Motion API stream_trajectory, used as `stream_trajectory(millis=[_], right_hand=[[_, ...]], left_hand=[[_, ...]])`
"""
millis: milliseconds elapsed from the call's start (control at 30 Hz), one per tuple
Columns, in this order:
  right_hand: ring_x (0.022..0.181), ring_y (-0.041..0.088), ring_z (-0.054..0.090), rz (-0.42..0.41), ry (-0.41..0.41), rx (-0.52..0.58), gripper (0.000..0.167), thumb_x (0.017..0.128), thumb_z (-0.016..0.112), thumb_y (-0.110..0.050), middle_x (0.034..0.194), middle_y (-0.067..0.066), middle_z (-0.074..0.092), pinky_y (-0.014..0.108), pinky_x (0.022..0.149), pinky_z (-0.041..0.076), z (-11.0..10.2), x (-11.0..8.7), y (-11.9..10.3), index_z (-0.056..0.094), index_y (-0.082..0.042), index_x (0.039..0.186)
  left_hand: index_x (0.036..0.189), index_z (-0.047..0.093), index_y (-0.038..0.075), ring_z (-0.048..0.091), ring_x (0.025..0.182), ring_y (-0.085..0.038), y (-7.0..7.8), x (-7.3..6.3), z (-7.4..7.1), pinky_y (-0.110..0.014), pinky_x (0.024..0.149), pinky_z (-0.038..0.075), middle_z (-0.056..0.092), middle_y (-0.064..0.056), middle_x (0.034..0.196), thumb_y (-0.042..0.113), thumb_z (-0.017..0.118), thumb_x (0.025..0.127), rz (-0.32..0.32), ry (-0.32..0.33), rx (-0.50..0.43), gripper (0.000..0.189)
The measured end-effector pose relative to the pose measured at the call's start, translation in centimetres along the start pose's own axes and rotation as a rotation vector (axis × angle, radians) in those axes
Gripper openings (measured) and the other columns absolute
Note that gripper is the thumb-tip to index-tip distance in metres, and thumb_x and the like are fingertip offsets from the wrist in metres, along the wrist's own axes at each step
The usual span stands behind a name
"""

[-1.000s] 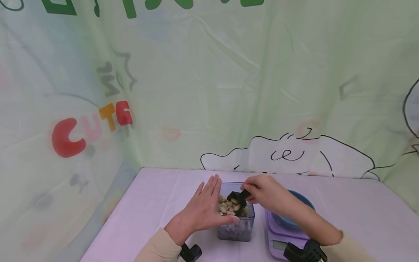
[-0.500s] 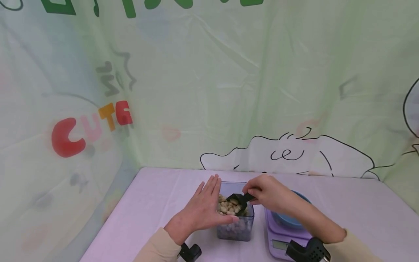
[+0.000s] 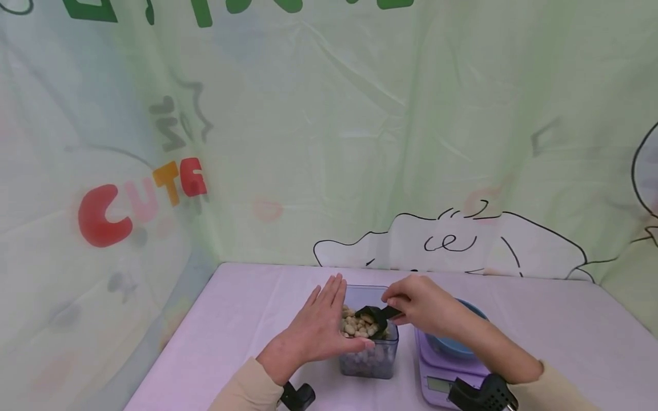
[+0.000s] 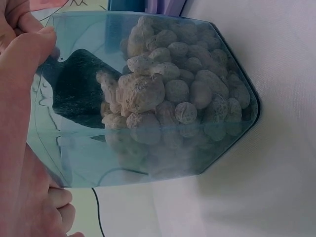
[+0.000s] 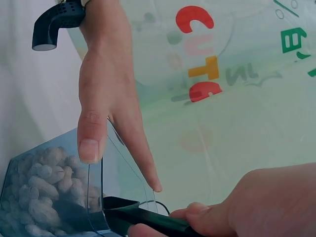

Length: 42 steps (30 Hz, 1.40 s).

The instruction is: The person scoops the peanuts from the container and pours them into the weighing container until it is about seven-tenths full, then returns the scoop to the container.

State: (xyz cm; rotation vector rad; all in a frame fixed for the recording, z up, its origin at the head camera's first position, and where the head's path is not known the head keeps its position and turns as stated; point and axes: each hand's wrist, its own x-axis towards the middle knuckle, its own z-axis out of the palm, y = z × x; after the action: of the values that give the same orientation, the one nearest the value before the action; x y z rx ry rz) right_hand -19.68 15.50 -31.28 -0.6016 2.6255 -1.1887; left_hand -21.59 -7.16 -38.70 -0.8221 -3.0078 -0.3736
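Observation:
A clear bluish plastic box (image 3: 369, 365) stands on the table, filled with unshelled peanuts (image 4: 197, 94). My left hand (image 3: 319, 331) lies along its left side with straight fingers, the thumb across the near rim. Between the thumb and fingers of my right hand (image 3: 424, 305) is the handle of a black scoop (image 3: 381, 315), coming in from the right. Through the box wall in the left wrist view, the scoop's dark head (image 4: 79, 91) shows against the peanuts, several of them at its mouth. The right wrist view shows the handle (image 5: 153, 221) crossing the rim.
Right of the box sits a purple kitchen scale (image 3: 428, 365) with a blue bowl (image 3: 447, 345) on it, partly hidden by my right forearm. A pale cloth covers the table (image 3: 247, 308). A printed curtain (image 3: 288, 142) hangs behind and at the left.
Over the first half second my right hand shifts slightly right and lower, and the scoop's handle tips flatter. After that it barely moves. My left hand and the box stay put.

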Motion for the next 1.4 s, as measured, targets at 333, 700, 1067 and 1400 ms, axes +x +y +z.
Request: stream_trajectory(millis=[333,700,1067,1400], right_hand=[[0.093,0.031,0.074,0.037,-0.073,0.233,0.024,0.101,0.052,-0.001,0.115,0.026,0.063,0.033,0.076,0.062,0.2,0.1,1.3,0.065,0.013,0.114],[0.092,0.033,0.074,0.077,-0.002,0.318,0.028,0.102,0.054,-0.011,0.106,0.021,0.071,0.036,0.075,0.062,1.4,0.0,1.3,0.064,0.011,0.114],[0.099,0.033,0.073,0.136,-0.042,0.365,0.032,0.104,0.046,-0.006,0.116,0.029,0.067,0.035,0.081,0.061,1.1,-0.2,1.6,0.057,0.016,0.125],[0.099,0.034,0.072,0.115,-0.047,0.325,0.031,0.104,0.043,-0.002,0.112,0.028,0.069,0.038,0.083,0.061,0.9,-0.1,1.2,0.057,0.018,0.124]], left_hand=[[0.160,0.008,0.006,0.008,0.156,-0.024,0.2,0.0,0.0,-0.048,0.124,0.020,0.008,-0.012,0.168,0.087,0.046,0.079,0.012,0.021,0.014,0.121],[0.160,0.009,0.006,0.007,0.156,-0.023,0.3,0.0,0.0,-0.048,0.124,0.021,0.007,-0.011,0.168,0.087,0.047,0.078,0.004,0.018,0.009,0.121],[0.160,0.009,0.006,0.007,0.156,-0.023,0.3,-0.1,0.0,-0.048,0.124,0.021,0.007,-0.011,0.168,0.087,0.047,0.078,0.005,0.021,0.010,0.121],[0.160,0.009,0.005,0.008,0.156,-0.023,0.2,-0.1,0.1,-0.048,0.124,0.021,0.009,-0.012,0.168,0.086,0.047,0.079,0.013,0.034,0.013,0.120]])
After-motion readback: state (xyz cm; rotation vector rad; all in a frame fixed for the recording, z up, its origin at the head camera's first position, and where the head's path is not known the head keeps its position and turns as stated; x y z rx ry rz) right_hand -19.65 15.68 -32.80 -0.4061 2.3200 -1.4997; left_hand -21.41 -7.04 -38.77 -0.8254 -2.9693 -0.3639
